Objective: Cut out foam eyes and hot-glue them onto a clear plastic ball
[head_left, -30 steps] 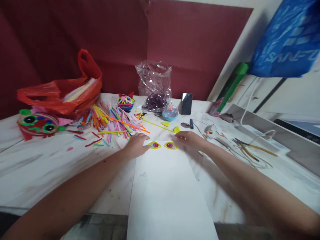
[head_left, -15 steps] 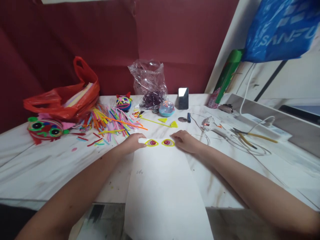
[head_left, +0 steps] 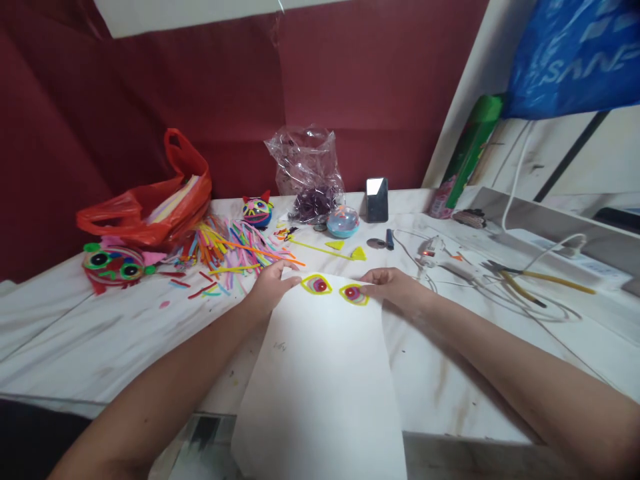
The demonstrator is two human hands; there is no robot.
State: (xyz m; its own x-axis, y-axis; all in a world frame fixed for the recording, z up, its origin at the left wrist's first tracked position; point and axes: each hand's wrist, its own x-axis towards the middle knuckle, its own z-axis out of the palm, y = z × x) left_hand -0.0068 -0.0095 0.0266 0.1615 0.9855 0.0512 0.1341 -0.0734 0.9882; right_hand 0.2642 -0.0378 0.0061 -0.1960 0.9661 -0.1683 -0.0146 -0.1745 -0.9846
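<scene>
A long white sheet of paper (head_left: 320, 380) reaches from the table toward me, its near end hanging past the table edge. My left hand (head_left: 274, 287) pinches its far left corner, thumb on top. At the far right corner my right hand (head_left: 395, 288) is closed on the sheet, with its thumb over the edge of the right eye piece. Two yellow-rimmed eye shapes with pink and dark red centres lie at the sheet's far edge: a left eye piece (head_left: 317, 285) and a right eye piece (head_left: 355, 293). Faint pencil writing shows on the paper.
Pipe cleaners (head_left: 235, 247) lie beside a red plastic bag (head_left: 145, 213) and a decorated cat face ball (head_left: 117, 265). Behind the sheet are a clear ball (head_left: 343, 222), yellow triangles (head_left: 358, 253) and a phone (head_left: 377, 200). Pliers (head_left: 525, 277) and cables lie right.
The sheet's far edge has tilted, its right side now lower in view. My right thumb has come onto the right eye piece. The background has shifted right as the camera turned.
</scene>
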